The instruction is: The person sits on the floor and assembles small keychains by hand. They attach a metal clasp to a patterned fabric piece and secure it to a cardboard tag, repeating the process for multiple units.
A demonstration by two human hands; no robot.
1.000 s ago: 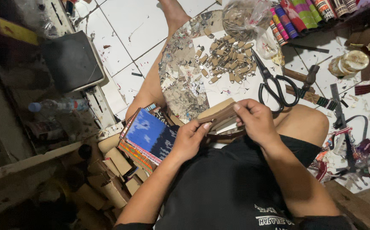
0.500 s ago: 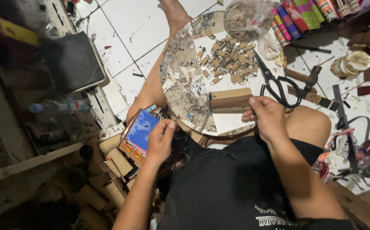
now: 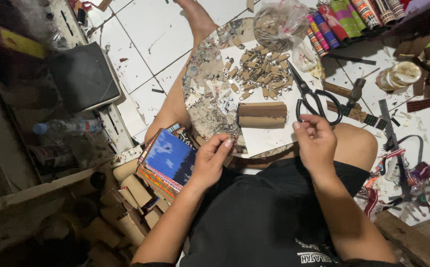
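White floor tiles (image 3: 145, 34) are showing around a seated person in the head view, and a round work board (image 3: 210, 89) is resting across the person's lap. Small brown tags (image 3: 257, 74) are lying in a heap on the board, just beside a clear plastic bag (image 3: 279, 22). Nearer the body, a brown folded piece (image 3: 262, 114) is lying flat on a sheet of white paper (image 3: 269, 138), apart from both hands. Black scissors (image 3: 311, 96) are lying just right of it. The left hand (image 3: 210, 160) is hovering at the board's near edge, its fingers pinching something small that cannot be made out. The right hand (image 3: 316, 143) is hanging over the paper's right edge with fingers loosely curled, gripping nothing visible. A stack of patterned fabric pieces (image 3: 168, 160) is lying beside the left wrist.
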